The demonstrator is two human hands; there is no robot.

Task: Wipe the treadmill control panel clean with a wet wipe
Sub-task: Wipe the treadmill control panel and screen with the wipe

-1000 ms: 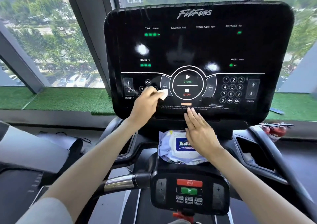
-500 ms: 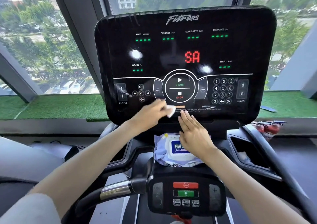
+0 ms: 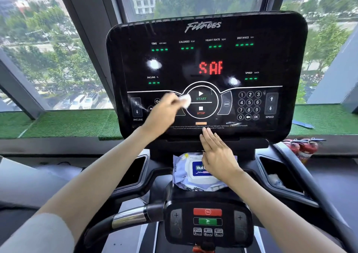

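Observation:
The black treadmill control panel (image 3: 271, 62) fills the upper middle of the head view, showing red letters "SAF" and green dashes. My left hand (image 3: 164, 113) grips a small white wet wipe (image 3: 185, 99) and presses it on the panel just left of the START/STOP ring; it is motion-blurred. My right hand (image 3: 217, 155) lies flat with straight fingers, fingertips touching the panel's bottom edge. Under it sits a wet wipe pack (image 3: 193, 175) on the console ledge, partly hidden.
A lower handlebar console (image 3: 208, 223) with red and green buttons stands near me. Cup holders (image 3: 279, 175) flank the pack. Red fire extinguishers (image 3: 304, 148) lie by the window ledge on the right. Green turf (image 3: 67, 122) lines the sill.
My left hand has moved up with the wipe from the panel's bottom edge to beside the START/STOP ring. The red display went from blank to "SA" to "SAF". My right hand stayed put.

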